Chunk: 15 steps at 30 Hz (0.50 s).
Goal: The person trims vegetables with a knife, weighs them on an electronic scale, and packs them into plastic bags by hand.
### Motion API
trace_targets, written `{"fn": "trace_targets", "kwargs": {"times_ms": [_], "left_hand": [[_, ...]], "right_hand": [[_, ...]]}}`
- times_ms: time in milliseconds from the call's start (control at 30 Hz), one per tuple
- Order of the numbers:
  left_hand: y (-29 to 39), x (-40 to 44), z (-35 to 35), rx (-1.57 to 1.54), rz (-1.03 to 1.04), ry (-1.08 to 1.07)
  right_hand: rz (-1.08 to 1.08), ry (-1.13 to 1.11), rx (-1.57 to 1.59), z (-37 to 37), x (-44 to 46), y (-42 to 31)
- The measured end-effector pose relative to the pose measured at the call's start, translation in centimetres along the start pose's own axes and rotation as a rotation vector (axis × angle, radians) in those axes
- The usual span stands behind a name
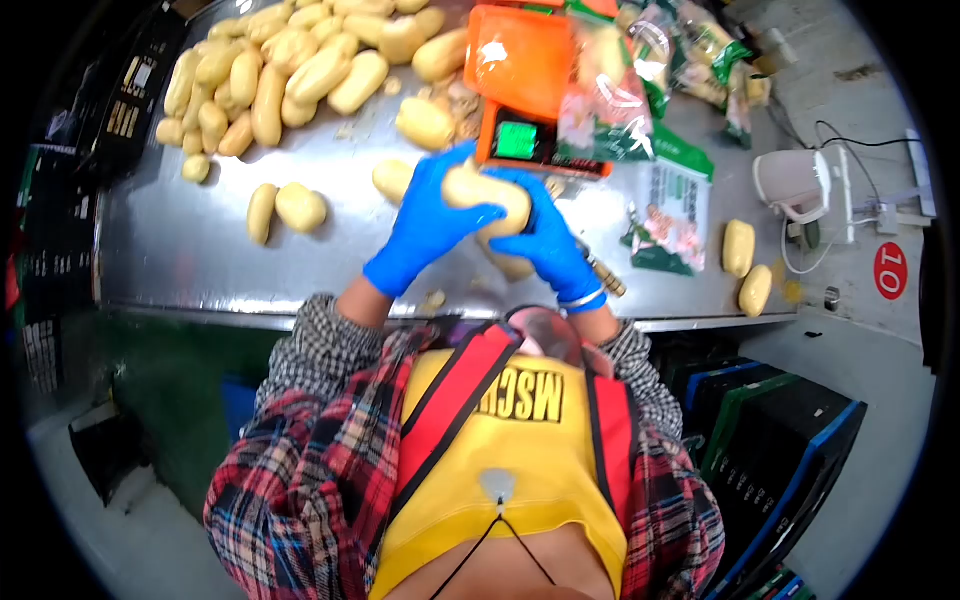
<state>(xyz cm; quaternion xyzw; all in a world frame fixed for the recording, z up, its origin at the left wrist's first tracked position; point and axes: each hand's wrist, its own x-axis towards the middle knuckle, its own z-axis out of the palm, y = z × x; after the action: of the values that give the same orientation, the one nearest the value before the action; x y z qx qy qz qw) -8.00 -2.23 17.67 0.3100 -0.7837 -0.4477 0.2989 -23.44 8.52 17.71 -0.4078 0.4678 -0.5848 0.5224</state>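
Both hands wear blue gloves and meet over the steel table. My left hand (pixel 432 215) is closed round the left side of a long, pale yellow potato (pixel 490 195), its thumb across the front. On the other side, my right hand (pixel 545 245) curls against the same potato, fingers at its top and thumb below. A brown banded tool handle (pixel 605 275) sticks out beside my right wrist; its other end is hidden, and I cannot tell whether the hand grips it. One potato (pixel 392 180) lies left of my left hand, and another (pixel 510 262) shows beneath the held one.
A large pile of potatoes (pixel 300 70) covers the table's back left. An orange box (pixel 515 65) and filled plastic bags (pixel 605 95) stand behind my hands. A flat printed bag (pixel 668 215) lies to the right. Black crates (pixel 775 440) stand below the table's front edge.
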Motion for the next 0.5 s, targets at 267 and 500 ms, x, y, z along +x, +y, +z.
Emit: {"fn": "trace_targets", "kwargs": {"times_ms": [267,500], "left_hand": [[-1.2,-0.2,1.7,-0.236,-0.225,-0.003],[-6.4,0.4,0.5,-0.294,-0.222,0.309]], "right_hand": [[-0.016,0.000,-0.154,-1.0,-1.6,0.1],[0.100,0.274,-0.033,-6.5,-5.4,0.3]]}}
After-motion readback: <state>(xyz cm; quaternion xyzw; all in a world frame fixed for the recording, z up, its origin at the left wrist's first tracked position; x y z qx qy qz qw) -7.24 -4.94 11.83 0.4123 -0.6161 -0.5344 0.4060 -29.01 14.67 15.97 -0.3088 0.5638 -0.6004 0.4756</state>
